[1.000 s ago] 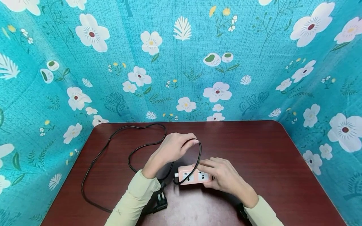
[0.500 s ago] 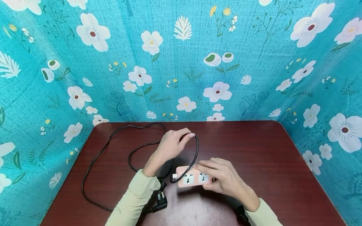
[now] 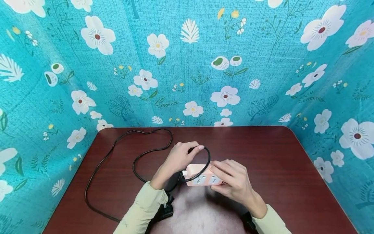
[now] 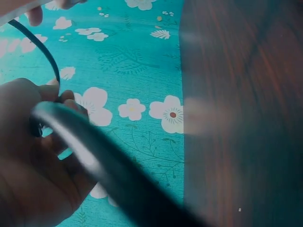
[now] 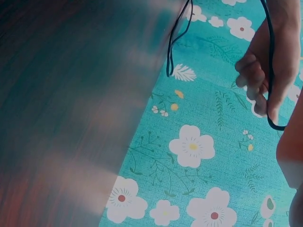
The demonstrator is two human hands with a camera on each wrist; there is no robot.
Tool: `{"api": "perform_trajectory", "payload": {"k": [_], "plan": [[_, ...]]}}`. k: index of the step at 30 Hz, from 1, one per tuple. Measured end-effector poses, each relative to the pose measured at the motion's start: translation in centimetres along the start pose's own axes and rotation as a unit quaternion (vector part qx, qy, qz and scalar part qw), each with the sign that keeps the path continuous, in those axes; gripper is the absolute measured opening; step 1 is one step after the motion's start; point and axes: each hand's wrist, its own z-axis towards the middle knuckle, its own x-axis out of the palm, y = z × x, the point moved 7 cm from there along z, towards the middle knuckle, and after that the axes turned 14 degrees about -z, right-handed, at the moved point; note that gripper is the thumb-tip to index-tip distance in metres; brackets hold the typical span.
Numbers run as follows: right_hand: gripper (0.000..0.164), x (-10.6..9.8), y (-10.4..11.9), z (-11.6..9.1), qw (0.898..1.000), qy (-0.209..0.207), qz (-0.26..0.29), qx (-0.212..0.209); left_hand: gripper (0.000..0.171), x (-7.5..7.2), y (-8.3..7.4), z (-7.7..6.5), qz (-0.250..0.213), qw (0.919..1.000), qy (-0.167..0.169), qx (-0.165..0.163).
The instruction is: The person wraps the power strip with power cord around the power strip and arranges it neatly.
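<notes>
The left hand (image 3: 181, 157) pinches the black cord (image 3: 209, 159) in a raised loop; the right hand (image 3: 235, 178) grips one end of the pink power strip (image 3: 197, 170), tilted, seemingly above the bench (image 3: 263, 149). Winding looks under way; the next move likely calls for drawing the loop snug, strip held firm.

The power strip (image 3: 206, 180) looks like smooth plastic, the black cable (image 4: 111, 172) glossy and rubbery, the counter (image 3: 254, 149) shiny wood, the backdrop (image 3: 181, 94) coarse-looking cloth.
</notes>
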Motion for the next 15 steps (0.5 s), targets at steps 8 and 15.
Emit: {"api": "perform_trajectory", "payload": {"k": [8,15], "plan": [[0.028,-0.7,-0.6,0.3,0.998,-0.049,-0.032,0.018,0.031,1.1,1.8,-0.8,0.005,0.9978,0.032,-0.058],[0.034,-0.8,-1.6,-0.2,0.996,-0.057,-0.053,0.054,0.023,2.1,3.1,-1.6,0.020,0.9909,0.052,-0.122]]}}
